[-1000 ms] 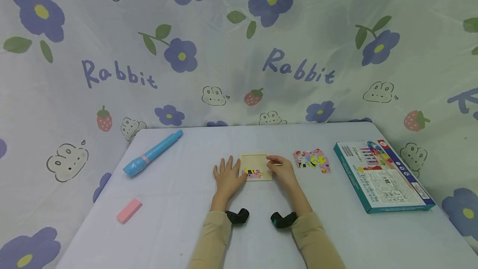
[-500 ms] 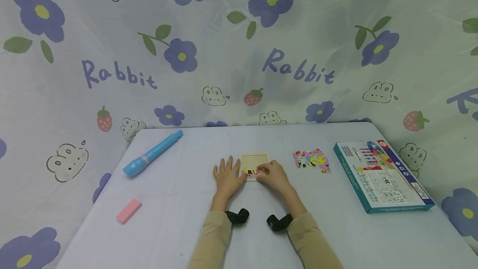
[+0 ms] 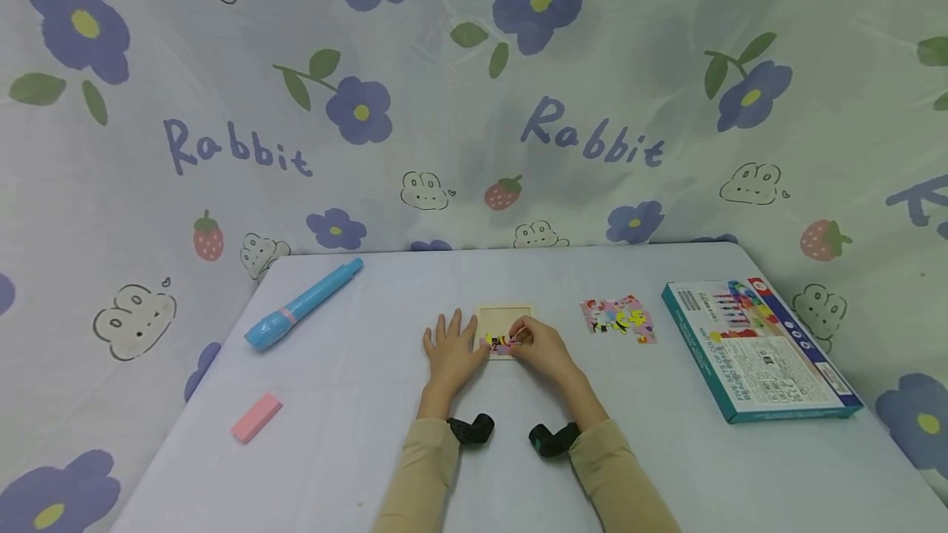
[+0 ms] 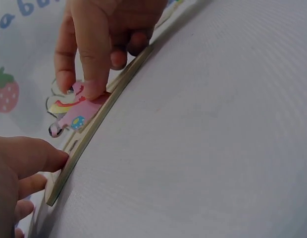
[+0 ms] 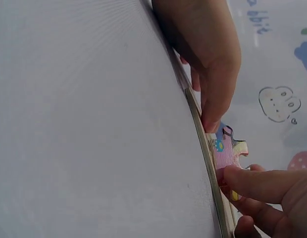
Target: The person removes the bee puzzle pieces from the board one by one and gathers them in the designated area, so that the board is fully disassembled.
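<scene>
A small wooden puzzle board [image 3: 504,319] lies on the table between the two hands. The left hand [image 3: 452,359] lies flat with fingers spread, its thumb [image 4: 52,156] touching the board's near left part. Over the board's near part, the right hand [image 3: 546,352] pinches a pink jigsaw piece [image 4: 76,113] between thumb and finger. This piece, printed with a blue spot and a yellow patch, stands tilted up from the board in the right wrist view. How much of it touches the board is hard to tell.
Several colourful jigsaw pieces [image 3: 618,317] lie together right of the board. Farther right is a flat teal-edged box [image 3: 759,352]. A blue pen-shaped tube [image 3: 304,305] and a pink block [image 3: 256,418] lie on the left. A printed curtain [image 3: 474,105] hangs behind the table.
The right hand has moved from the board's right edge leftward and nearer, to the pink piece at the near part, which now looks shifted. The left hand has stayed still.
</scene>
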A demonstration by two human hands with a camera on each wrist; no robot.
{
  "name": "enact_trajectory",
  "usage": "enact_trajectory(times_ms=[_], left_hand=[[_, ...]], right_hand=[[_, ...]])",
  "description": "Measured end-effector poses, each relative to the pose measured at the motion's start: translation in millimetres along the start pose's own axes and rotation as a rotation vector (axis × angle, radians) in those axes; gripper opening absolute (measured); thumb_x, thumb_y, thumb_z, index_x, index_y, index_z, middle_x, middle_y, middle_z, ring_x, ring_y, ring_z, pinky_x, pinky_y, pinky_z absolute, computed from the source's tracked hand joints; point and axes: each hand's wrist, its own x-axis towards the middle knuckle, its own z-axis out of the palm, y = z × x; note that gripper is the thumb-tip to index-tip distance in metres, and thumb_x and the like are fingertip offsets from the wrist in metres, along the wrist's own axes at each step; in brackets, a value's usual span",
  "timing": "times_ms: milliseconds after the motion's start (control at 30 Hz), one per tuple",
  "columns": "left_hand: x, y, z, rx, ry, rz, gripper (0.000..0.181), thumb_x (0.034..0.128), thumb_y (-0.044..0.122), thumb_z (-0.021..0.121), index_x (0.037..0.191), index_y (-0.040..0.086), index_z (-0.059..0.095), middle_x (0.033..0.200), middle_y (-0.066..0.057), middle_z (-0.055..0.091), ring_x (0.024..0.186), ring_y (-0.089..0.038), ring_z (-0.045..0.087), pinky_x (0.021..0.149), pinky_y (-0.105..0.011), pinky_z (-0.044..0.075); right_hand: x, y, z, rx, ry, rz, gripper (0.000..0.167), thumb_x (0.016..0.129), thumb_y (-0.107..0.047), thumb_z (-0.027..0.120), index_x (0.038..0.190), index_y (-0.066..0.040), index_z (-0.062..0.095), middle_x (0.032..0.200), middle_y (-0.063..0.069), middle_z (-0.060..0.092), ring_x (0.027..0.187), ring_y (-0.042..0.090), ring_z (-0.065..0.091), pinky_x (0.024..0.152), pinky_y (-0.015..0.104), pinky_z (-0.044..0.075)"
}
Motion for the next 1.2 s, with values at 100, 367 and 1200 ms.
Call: enact_trajectory(times_ms=[100,367,1200], left_hand=[[0.1,-0.1,-0.3,-0.006,0.001,0.0,0.055,0.0866,0.038,0.052,0.135,0.013,0.049,0.147,-0.016,0.032,0.136,-0.042,0.016,0.103,-0.062,0.006],[0.5,-0.4,0.7,-0.006,-0.01,-0.007,0.057,0.0859,0.04,0.053,0.136,0.013,0.048,0.148,-0.015,0.03,0.137,-0.042,0.015,0.104,-0.062,0.006],[-0.6,0.0,-0.5,-0.026,-0.006,0.007,0.057,0.0855,0.038,0.052,0.135,0.012,0.048,0.147,-0.017,0.031,0.136,-0.043,0.016,0.103,-0.062,0.006]], right_hand=[[-0.6,-0.3,-2.3,0.061,0.001,0.021,0.02,0.075,-0.003,0.072,0.088,-0.011,0.06,0.079,0.001,0.062,0.069,0.012,0.054,0.063,0.028,0.043],[1.4,2.8,-21.1,0.16,0.038,0.092,0.018,0.079,-0.003,0.068,0.094,-0.008,0.06,0.086,0.006,0.065,0.077,0.016,0.058,0.065,0.027,0.045],[-11.0,41.0,-84.0,0.232,0.117,0.227,0.031,0.088,-0.014,0.062,0.116,-0.001,0.058,0.101,0.017,0.064,0.081,0.016,0.061,0.066,0.026,0.047]])
